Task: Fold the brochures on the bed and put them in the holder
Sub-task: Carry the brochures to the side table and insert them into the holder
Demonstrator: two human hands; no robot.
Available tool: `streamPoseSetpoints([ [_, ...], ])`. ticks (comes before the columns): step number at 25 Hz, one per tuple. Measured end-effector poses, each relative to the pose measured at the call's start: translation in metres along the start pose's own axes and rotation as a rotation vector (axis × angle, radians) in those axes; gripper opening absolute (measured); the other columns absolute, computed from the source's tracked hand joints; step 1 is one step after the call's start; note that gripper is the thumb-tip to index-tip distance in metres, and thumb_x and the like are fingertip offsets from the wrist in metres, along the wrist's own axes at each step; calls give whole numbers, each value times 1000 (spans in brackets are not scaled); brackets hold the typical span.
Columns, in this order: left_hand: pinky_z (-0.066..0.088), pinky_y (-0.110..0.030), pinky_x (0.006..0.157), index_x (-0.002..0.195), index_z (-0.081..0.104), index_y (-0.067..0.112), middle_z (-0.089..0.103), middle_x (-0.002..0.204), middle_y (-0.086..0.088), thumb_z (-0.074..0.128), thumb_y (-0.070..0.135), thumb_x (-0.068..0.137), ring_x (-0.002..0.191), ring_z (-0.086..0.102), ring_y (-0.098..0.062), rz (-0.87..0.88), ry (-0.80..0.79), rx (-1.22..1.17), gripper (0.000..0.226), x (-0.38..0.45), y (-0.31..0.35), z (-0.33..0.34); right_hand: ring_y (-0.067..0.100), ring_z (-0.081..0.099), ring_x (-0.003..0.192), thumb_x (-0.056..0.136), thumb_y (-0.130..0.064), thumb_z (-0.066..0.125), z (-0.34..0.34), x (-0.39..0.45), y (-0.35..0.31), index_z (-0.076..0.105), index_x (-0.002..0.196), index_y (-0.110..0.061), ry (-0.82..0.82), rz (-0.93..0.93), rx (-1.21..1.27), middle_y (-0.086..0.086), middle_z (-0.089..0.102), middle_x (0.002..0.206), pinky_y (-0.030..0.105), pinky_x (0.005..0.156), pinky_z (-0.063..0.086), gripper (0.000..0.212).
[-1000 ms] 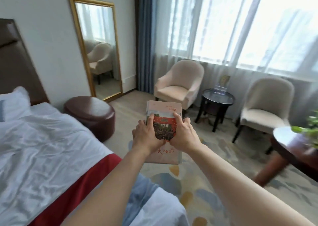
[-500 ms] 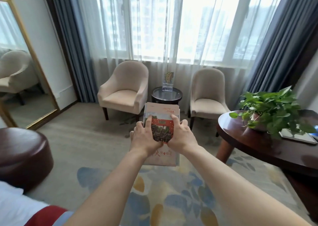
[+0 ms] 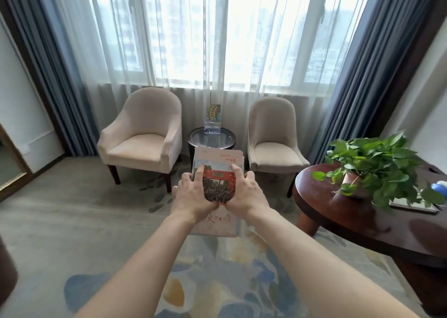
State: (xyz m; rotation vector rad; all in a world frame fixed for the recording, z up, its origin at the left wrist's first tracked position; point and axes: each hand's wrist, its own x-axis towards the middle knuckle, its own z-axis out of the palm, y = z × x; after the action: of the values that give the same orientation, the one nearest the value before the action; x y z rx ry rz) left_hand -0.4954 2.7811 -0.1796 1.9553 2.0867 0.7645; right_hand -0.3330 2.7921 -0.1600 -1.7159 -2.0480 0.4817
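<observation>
1. Far left: blue curtain (image 3: 46,71), and a gold-framed mirror (image 3: 9,170) cut off by the edge.
2. Left armchair (image 3: 142,136), beige, faces you under the sheer-curtained window (image 3: 205,32).
3. Your left hand (image 3: 193,194) grips the left side of the brochures (image 3: 217,172): thumb lies across the front cover, other fingers curl behind the stack.
4. The brochures are a folded stack, held upright in the air in front of you over the patterned carpet (image 3: 217,281), between both hands. Red picture on the front, pale top and bottom parts showing above and below your hands.
5. Behind the stack: a small round glass-top table (image 3: 212,138) between the two armchairs. The clear holder (image 3: 212,121) stands on it, with one colourful leaflet already upright inside. It is well apart from the brochures.
6. Your right hand (image 3: 244,192) grips the right side of the stack, thumb on the cover, fingers wrapped around the edge.
7. Right armchair (image 3: 273,143), beige.
8. Dark round wooden table (image 3: 350,211) on the right carries a potted plant (image 3: 377,165) and a flat tablet-like thing (image 3: 413,206), partly hidden by leaves.
</observation>
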Motion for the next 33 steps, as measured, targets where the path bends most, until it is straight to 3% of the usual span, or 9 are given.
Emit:
streamPoseSetpoints([
  [15,29,-45,111,153,12,31,33,134,-9,75,55,69,126,39,-30,-67,-2,14,107,304,13,85,30,55,110,78,-28,76,-5,322,72,12,156,-34,-76,-59,11,6,36,121,45,97,51,101],
  [33,29,-46,110,153,10,31,33,137,-11,76,53,71,126,40,-30,-37,-59,38,108,705,-103,157,29,56,106,78,-25,77,84,727,62,11,155,-34,-89,7,-3,6,35,121,40,90,54,102],
])
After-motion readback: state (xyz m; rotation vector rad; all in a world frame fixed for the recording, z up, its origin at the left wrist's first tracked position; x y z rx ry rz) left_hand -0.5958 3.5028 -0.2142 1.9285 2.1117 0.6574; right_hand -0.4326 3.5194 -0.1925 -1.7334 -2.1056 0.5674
